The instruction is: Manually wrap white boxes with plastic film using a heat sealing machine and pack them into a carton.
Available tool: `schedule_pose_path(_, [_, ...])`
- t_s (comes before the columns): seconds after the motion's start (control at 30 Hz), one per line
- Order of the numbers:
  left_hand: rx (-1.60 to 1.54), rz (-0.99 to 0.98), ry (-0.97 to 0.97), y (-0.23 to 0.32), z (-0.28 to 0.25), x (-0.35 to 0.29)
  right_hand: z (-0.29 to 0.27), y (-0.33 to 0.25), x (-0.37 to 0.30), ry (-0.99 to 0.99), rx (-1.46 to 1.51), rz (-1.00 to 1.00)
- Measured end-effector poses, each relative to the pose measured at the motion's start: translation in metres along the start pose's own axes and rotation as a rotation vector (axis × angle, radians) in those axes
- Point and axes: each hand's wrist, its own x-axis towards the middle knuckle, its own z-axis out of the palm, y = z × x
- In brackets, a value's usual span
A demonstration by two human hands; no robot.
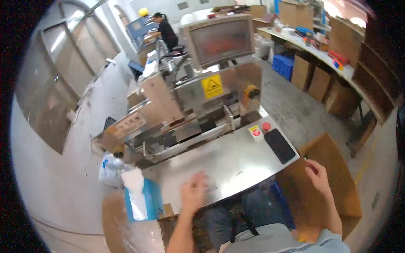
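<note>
My left hand (194, 192) is over the near part of the machine's shiny metal table (228, 168); motion smears its fingers, and I see nothing clearly held in it. Out to the right, my right hand (318, 176) hovers above an open cardboard box (333, 168) with its fingers curled in. A small dark reddish bit shows at those fingers, too small to name. A black phone-like slab (279, 146) lies on the table's right end, beside a red push button (266, 126).
Behind the table rises a metal machine with a yellow warning label (211, 86) and a screen (221, 41). A blue-and-white packet (145, 198) stands at the left, near a clear plastic bag (110, 170). Far back, a person (166, 31) works; a long bench (312, 52) runs along the right.
</note>
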Motion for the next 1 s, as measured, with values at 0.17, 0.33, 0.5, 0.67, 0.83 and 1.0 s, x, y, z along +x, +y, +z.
schedule_pose_path(0.17, [0.414,0.181,0.773,-0.014,-0.184,0.004,0.022,-0.019,-0.001,-0.027,0.038,-0.102])
schedule_pose_path(0.33, [0.837,0.107,0.822,-0.087,-0.281,0.008,0.051,-0.034,0.005,-0.119,0.039,-0.16])
schedule_pose_path(0.5, [0.77,-0.123,0.732,-0.1,-0.296,0.028,0.071,-0.031,0.007,-0.176,0.13,-0.195])
schedule_pose_path(0.67, [0.668,-0.026,0.78,-0.135,-0.336,0.036,0.071,-0.045,-0.002,-0.239,0.009,-0.195])
schedule_pose_path(0.83, [0.714,0.08,0.771,-0.114,-0.305,0.053,0.068,-0.034,-0.008,-0.191,0.08,-0.185])
schedule_pose_path(1.0, [0.702,-0.115,0.758,-0.119,-0.331,0.051,0.077,-0.044,-0.007,-0.255,0.035,-0.179])
